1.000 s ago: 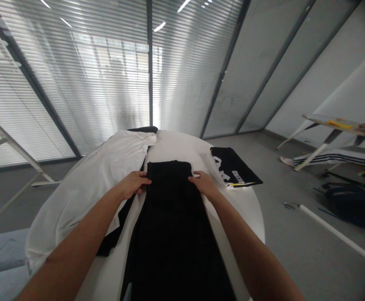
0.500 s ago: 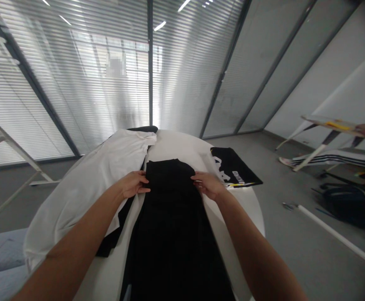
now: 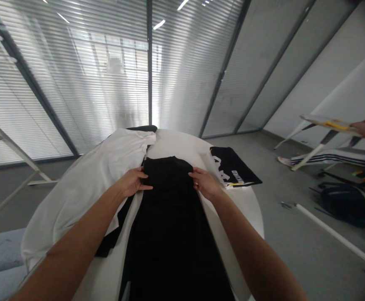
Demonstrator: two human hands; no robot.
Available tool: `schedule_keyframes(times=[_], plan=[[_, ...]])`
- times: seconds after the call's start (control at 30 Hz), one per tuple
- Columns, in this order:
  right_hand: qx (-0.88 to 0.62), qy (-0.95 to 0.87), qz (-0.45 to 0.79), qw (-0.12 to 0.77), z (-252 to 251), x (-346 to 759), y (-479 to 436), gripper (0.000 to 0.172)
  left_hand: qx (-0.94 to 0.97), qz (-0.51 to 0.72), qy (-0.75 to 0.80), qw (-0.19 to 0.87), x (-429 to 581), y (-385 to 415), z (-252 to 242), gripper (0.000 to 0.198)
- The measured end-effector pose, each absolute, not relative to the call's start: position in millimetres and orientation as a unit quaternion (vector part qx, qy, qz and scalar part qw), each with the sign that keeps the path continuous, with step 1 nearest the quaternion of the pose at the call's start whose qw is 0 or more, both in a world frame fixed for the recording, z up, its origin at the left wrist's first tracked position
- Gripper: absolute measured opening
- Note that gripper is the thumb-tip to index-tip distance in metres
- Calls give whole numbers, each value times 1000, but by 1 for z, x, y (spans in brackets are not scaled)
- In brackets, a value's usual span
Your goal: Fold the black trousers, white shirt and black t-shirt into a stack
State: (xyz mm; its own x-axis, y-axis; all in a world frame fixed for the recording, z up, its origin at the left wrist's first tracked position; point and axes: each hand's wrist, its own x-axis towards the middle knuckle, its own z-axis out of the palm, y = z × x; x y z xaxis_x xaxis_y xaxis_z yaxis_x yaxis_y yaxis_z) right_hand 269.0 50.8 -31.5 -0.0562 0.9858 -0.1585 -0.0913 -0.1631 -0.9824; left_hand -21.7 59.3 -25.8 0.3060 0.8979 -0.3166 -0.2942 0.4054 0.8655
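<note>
cloth (image 3: 171, 225) lies between pinching left hand (image 3: 132, 182) and right hand (image 3: 205, 184)

The widest way across the white table (image 3: 176, 144), as I saw it, lay toward its far edge, past the end of the black garment (image 3: 173, 238), between the white shirt (image 3: 90, 188) and the printed black cloth (image 3: 240, 167). The shirt covered most of the left edge; only a narrow bare strip ran beside the garment, and the left forearm (image 3: 85, 228) spanned it. Bare tabletop ran along the right edge, under the right forearm (image 3: 248, 238), with the printed cloth blocking farther up.
</note>
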Motion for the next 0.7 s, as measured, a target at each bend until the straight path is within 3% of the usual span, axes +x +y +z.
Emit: schedule_keyframes(times=[0.37, 0.6, 0.7], plan=[[-474, -438, 547, 533, -33, 266, 53, 27, 391, 489, 429, 651, -13, 54, -19, 32], [-412, -413, 611, 536, -34, 267, 53, 51, 396, 506, 416, 643, -13, 54, -20, 33], [-388, -411, 602, 563, -34, 266, 53, 53, 404, 534, 389, 633, -14, 56, -24, 26]])
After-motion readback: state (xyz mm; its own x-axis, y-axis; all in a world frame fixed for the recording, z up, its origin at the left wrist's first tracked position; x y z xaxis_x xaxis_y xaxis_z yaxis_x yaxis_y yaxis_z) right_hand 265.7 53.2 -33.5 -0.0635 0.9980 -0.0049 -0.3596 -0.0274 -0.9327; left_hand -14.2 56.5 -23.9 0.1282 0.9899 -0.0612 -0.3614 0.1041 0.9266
